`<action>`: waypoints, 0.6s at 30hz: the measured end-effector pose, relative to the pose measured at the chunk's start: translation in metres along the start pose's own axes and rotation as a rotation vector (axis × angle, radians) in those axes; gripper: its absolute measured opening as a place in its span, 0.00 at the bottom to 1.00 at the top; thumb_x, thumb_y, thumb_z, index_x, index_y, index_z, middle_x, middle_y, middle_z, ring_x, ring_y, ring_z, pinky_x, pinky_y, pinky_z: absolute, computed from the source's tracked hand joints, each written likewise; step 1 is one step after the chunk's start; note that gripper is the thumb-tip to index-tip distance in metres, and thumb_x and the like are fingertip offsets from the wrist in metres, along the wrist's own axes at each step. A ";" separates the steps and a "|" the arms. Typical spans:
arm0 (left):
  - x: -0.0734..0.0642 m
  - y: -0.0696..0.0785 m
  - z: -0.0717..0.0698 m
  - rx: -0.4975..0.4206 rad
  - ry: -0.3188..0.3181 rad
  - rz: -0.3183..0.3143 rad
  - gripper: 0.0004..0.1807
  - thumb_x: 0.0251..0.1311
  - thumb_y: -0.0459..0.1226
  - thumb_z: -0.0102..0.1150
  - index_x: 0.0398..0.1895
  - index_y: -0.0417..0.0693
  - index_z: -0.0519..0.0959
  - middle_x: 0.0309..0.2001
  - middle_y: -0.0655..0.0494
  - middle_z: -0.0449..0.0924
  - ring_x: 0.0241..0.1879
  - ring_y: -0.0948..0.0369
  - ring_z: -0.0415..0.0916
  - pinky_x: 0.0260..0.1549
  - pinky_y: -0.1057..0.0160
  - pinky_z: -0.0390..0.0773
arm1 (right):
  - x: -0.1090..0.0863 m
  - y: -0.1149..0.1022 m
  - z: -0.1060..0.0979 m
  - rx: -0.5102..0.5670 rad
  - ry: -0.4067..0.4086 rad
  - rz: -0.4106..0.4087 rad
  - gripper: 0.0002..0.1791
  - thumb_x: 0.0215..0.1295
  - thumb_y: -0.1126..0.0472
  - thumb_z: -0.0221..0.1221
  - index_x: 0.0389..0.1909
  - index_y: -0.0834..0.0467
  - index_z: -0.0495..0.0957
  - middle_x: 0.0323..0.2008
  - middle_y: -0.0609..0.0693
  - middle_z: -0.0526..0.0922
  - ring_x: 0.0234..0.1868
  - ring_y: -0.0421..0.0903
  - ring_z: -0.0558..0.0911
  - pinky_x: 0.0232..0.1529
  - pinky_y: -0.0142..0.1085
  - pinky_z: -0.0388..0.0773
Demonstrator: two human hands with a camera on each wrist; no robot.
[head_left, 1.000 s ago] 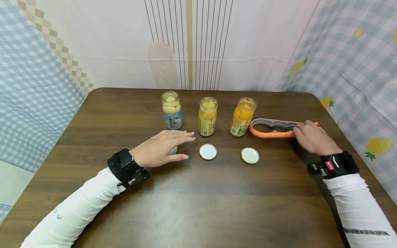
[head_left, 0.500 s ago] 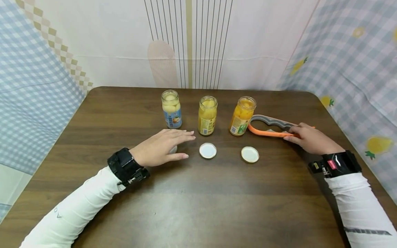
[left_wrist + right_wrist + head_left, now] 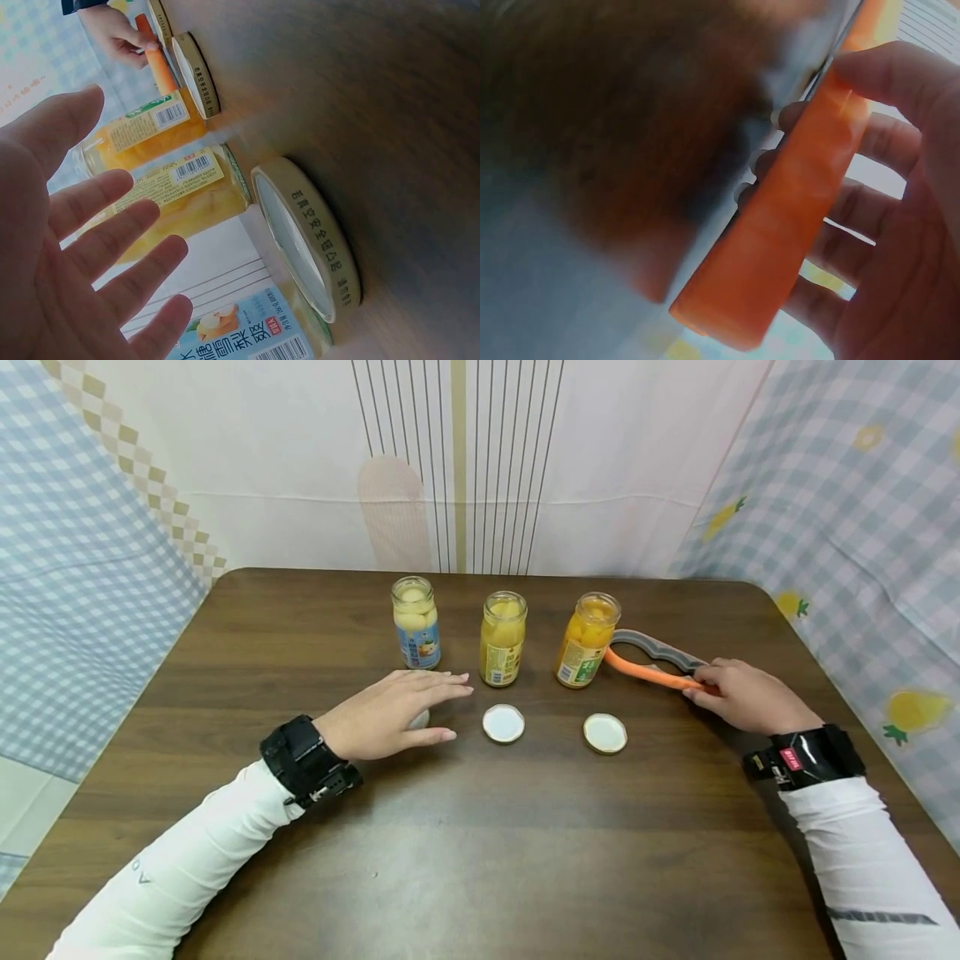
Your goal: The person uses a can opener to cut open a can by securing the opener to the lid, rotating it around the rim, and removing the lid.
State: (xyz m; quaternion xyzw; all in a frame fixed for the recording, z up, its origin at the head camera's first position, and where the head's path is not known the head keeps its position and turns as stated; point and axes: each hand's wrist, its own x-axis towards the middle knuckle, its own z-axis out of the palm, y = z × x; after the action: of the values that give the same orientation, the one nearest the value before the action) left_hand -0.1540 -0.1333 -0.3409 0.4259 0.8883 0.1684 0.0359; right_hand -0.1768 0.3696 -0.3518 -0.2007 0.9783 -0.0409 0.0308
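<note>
On the right, my right hand (image 3: 750, 696) grips the handle end of an orange and grey jar opener (image 3: 645, 670). In the right wrist view, fingers and thumb curl round its orange handle (image 3: 780, 210). The opener's loop end lies beside a lidless jar of orange fruit (image 3: 587, 639). My left hand (image 3: 393, 714) is held with fingers extended above a lid (image 3: 420, 721), which it partly hides; the left wrist view shows that lid (image 3: 304, 240) apart from the fingers. Just behind this hand stands a lidless jar with a blue label (image 3: 417, 635).
A lidless jar of yellow fruit (image 3: 502, 639) stands between the other two jars. Two more lids lie white side up: the middle lid (image 3: 503, 724) and the right lid (image 3: 604, 733). The brown table (image 3: 480, 860) backs onto a white cloth (image 3: 285, 460).
My right hand has shifted its grip on the jar opener, whose loop end has swung away toward the back of the table. The left hand has stayed in place.
</note>
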 end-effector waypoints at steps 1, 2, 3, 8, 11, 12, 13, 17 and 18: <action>0.000 0.000 0.000 0.000 -0.001 0.000 0.34 0.70 0.56 0.58 0.74 0.54 0.68 0.76 0.55 0.66 0.75 0.53 0.63 0.72 0.44 0.64 | 0.000 -0.001 0.000 -0.006 -0.010 0.004 0.11 0.73 0.55 0.60 0.29 0.53 0.77 0.27 0.48 0.71 0.28 0.44 0.68 0.30 0.37 0.64; 0.000 0.000 0.000 -0.003 -0.001 0.001 0.34 0.70 0.56 0.58 0.74 0.54 0.68 0.76 0.54 0.66 0.75 0.53 0.63 0.72 0.44 0.64 | 0.001 -0.002 -0.001 -0.015 -0.018 0.006 0.11 0.73 0.55 0.60 0.29 0.53 0.77 0.27 0.48 0.71 0.28 0.44 0.68 0.30 0.38 0.64; 0.000 0.000 0.000 -0.003 -0.002 -0.001 0.34 0.70 0.56 0.58 0.74 0.54 0.68 0.76 0.54 0.66 0.75 0.53 0.63 0.72 0.44 0.64 | 0.001 -0.003 -0.001 -0.023 -0.029 0.011 0.11 0.73 0.55 0.59 0.29 0.52 0.76 0.27 0.48 0.72 0.27 0.44 0.69 0.30 0.38 0.64; 0.000 -0.002 0.000 -0.004 -0.003 -0.012 0.33 0.70 0.56 0.57 0.74 0.54 0.68 0.76 0.54 0.65 0.75 0.54 0.63 0.72 0.44 0.64 | 0.005 -0.005 -0.002 -0.041 -0.080 0.035 0.12 0.73 0.53 0.58 0.28 0.51 0.74 0.27 0.48 0.71 0.27 0.45 0.69 0.29 0.39 0.63; 0.000 -0.002 0.000 -0.007 -0.005 -0.013 0.33 0.70 0.56 0.57 0.74 0.54 0.68 0.76 0.54 0.65 0.75 0.54 0.63 0.72 0.44 0.64 | 0.006 -0.005 -0.001 -0.038 -0.096 0.048 0.13 0.73 0.52 0.58 0.28 0.52 0.73 0.27 0.48 0.70 0.27 0.45 0.69 0.29 0.38 0.62; 0.000 -0.002 0.000 -0.007 -0.005 -0.012 0.33 0.70 0.56 0.57 0.74 0.53 0.68 0.76 0.54 0.65 0.75 0.54 0.63 0.72 0.44 0.64 | 0.006 -0.005 -0.001 -0.036 -0.100 0.052 0.13 0.73 0.52 0.58 0.28 0.52 0.73 0.27 0.48 0.70 0.27 0.45 0.69 0.28 0.38 0.62; 0.000 -0.002 0.001 -0.006 -0.006 -0.012 0.33 0.70 0.56 0.57 0.74 0.54 0.68 0.76 0.54 0.65 0.75 0.54 0.63 0.72 0.44 0.64 | 0.005 -0.005 -0.001 -0.033 -0.104 0.057 0.13 0.73 0.52 0.58 0.28 0.53 0.73 0.27 0.49 0.70 0.27 0.45 0.69 0.28 0.38 0.62; -0.001 -0.002 0.001 -0.001 -0.007 -0.013 0.33 0.70 0.56 0.57 0.74 0.55 0.68 0.76 0.54 0.65 0.75 0.54 0.62 0.72 0.44 0.64 | 0.005 -0.007 -0.001 -0.032 -0.101 0.077 0.13 0.72 0.52 0.59 0.29 0.54 0.74 0.27 0.49 0.71 0.26 0.45 0.69 0.27 0.37 0.62; -0.001 -0.002 0.001 0.001 -0.007 -0.014 0.33 0.70 0.56 0.57 0.74 0.55 0.68 0.76 0.54 0.65 0.75 0.54 0.62 0.72 0.44 0.64 | 0.005 -0.007 -0.001 -0.033 -0.094 0.079 0.12 0.72 0.52 0.59 0.29 0.54 0.74 0.26 0.49 0.71 0.25 0.45 0.69 0.26 0.37 0.62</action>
State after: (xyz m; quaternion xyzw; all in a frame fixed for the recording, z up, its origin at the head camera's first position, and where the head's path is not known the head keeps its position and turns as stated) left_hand -0.1551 -0.1349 -0.3431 0.4204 0.8911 0.1662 0.0398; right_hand -0.1782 0.3611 -0.3504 -0.1644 0.9835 -0.0141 0.0749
